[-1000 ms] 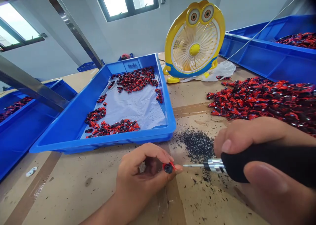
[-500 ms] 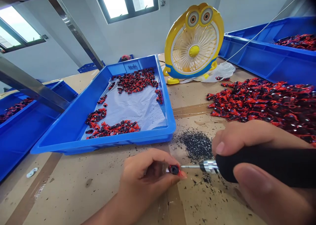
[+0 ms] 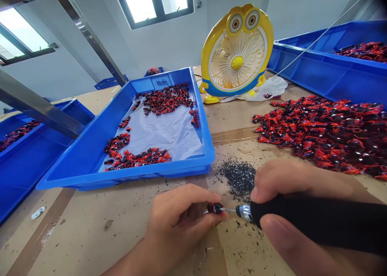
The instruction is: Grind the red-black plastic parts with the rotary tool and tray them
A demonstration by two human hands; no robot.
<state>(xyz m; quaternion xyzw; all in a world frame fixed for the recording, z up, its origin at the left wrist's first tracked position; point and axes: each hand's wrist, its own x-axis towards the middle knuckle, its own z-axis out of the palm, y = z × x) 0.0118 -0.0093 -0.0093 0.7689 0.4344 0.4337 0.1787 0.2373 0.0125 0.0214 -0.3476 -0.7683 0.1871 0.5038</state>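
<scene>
My left hand [image 3: 178,223] pinches a small black and red part [image 3: 214,208] between thumb and fingertips, just above the cardboard-covered table. In my right hand [image 3: 290,211] is a rotary tool [image 3: 329,223] with a thick black grip and a silver collar. Its thin metal bit [image 3: 228,210] points left, with the tip at the open end of the part. Whether the tip sits inside the opening is too small to tell. Black shavings [image 3: 238,178] lie scattered on the table behind the bit.
A blue tray [image 3: 127,178] with several red and black parts on a white sheet stands ahead left. To the right lies a large heap of such parts [image 3: 326,130]. Beyond are a yellow fan [image 3: 237,90] and blue bins [image 3: 320,72]. Metal posts [image 3: 45,110] cross at left.
My right hand has moved left and slightly down, bringing the tool's bit from beside the part to its open end. The part has turned a little in my left fingers, its opening now facing the bit.
</scene>
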